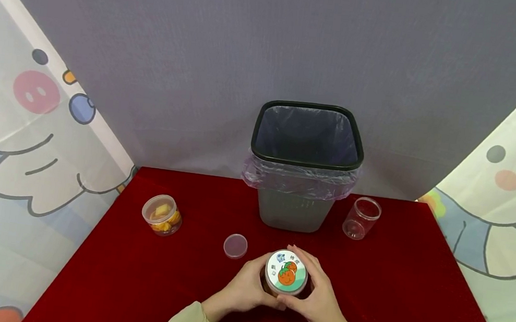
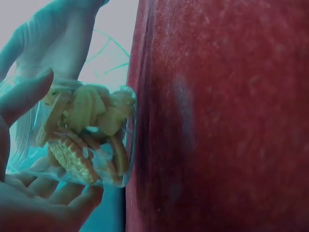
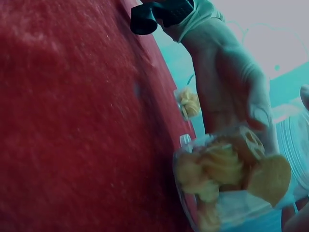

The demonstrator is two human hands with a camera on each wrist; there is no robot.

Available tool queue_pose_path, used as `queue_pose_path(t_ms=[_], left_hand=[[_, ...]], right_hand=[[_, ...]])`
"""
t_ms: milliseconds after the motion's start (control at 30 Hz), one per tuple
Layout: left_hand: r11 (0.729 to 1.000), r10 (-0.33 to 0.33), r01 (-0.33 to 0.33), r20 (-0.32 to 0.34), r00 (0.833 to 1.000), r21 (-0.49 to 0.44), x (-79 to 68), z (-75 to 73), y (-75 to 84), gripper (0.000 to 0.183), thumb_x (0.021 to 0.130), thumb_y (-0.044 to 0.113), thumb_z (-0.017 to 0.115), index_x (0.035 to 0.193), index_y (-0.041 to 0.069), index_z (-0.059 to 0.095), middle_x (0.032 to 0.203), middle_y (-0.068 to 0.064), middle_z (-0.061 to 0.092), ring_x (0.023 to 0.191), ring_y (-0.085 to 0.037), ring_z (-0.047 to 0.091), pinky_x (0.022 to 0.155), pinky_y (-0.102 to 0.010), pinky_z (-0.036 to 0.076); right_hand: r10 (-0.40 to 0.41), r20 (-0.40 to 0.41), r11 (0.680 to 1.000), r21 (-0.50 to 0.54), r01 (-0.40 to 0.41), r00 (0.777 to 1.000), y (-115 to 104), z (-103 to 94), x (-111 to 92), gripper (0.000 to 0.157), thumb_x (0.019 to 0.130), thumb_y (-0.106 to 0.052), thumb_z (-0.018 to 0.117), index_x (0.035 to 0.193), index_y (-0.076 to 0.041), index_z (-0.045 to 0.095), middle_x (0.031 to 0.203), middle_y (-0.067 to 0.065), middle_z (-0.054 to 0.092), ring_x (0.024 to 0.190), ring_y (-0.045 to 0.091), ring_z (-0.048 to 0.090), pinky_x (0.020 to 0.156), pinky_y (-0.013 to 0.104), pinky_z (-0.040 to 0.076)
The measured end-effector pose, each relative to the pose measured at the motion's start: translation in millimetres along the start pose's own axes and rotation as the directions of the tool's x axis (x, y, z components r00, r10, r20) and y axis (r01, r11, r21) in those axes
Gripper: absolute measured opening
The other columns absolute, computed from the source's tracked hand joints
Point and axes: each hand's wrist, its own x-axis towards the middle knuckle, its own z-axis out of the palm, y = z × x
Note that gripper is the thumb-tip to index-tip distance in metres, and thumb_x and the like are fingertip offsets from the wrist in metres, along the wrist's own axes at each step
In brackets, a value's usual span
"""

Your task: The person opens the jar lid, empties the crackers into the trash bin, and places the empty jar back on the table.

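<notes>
Well, out beyond the left hand, a squat clear plastic tub of yellow chunks; nearer that hand, a thin round lid. Between it and the right hand, a flat-topped printed jar of ridged biscuits. Ahead, a smooth bin with crinkly bag; past the right hand, a clear cup. Hidden from above: the jar's base. Clamped on the jar with both hands, thumbs close together.
</notes>
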Motion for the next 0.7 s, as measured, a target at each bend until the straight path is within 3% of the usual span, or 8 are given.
queue_pose_path(t_ms=[267,367,467,700], left_hand=[[0.999,0.027,-0.025,0.103,0.994,-0.02,2.3,-8.6,0.5,0.094,0.058,0.026,0.091,0.137,0.032,0.04,0.126,0.011,0.054,0.112,-0.009,0.054,0.097,-0.027,0.041],[0.999,0.035,-0.034,0.154,0.987,-0.009,3.2,-11.6,1.2,0.094,0.058,0.025,0.091,0.137,0.032,0.04,0.126,0.011,0.054,0.112,-0.008,0.054,0.097,-0.027,0.041],[0.998,0.057,-0.061,0.208,0.976,0.014,3.9,-14.7,1.1,0.093,0.059,0.025,0.091,0.137,0.031,0.04,0.126,0.012,0.054,0.112,-0.008,0.053,0.098,-0.027,0.04],[0.991,0.11,-0.127,0.296,0.949,0.04,4.4,-18.6,0.4,0.09,0.059,0.023,0.091,0.135,0.027,0.042,0.125,0.011,0.054,0.113,-0.007,0.052,0.099,-0.027,0.039]], right_hand=[[-0.114,0.088,0.994,0.01,0.113,0.99,25,-7.3,1,0.094,0.063,-0.012,0.087,0.143,-0.005,0.037,0.14,0.011,0.043,0.126,0.022,0.04,0.1,0.017,0.032],[-0.152,0.132,0.988,0.016,0.151,0.98,14,-12.6,5,0.092,0.062,-0.008,0.087,0.14,0.0,0.039,0.138,0.016,0.044,0.124,0.024,0.041,0.1,0.018,0.032],[-0.135,0.204,0.991,0.024,0.133,0.969,-1,-18.9,9,0.089,0.062,-0.007,0.086,0.139,0.0,0.041,0.136,0.016,0.046,0.124,0.024,0.042,0.1,0.021,0.034],[-0.127,0.374,0.991,0.09,0.1,0.919,-6,-29.9,17,0.088,0.065,-0.008,0.083,0.142,-0.004,0.039,0.137,0.015,0.045,0.122,0.023,0.044,0.099,0.032,0.039]])
